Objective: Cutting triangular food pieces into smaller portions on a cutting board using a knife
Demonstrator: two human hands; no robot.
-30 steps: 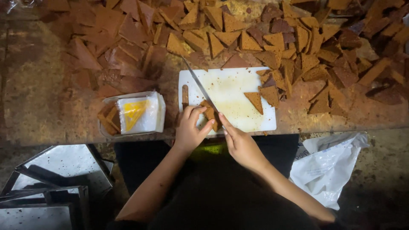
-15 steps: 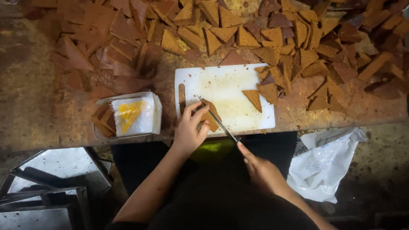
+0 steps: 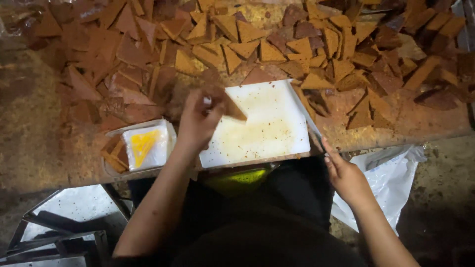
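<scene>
One white cutting board [image 3: 262,128], one knife [image 3: 304,111] along its right edge, one clear tub [image 3: 141,148] left of it, and two hands; triangular brown pieces beyond it are too many to count.

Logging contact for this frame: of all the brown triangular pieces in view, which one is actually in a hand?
The triangular piece pinched in the left hand, lifted over the white cutting board's upper left corner. The others lie loose on the table.

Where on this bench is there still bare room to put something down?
The white cutting board is mostly bare, between the left hand and the right hand. The bench's near left end, beside the clear tub, is also open. The far side is crowded with brown triangular pieces.
</scene>
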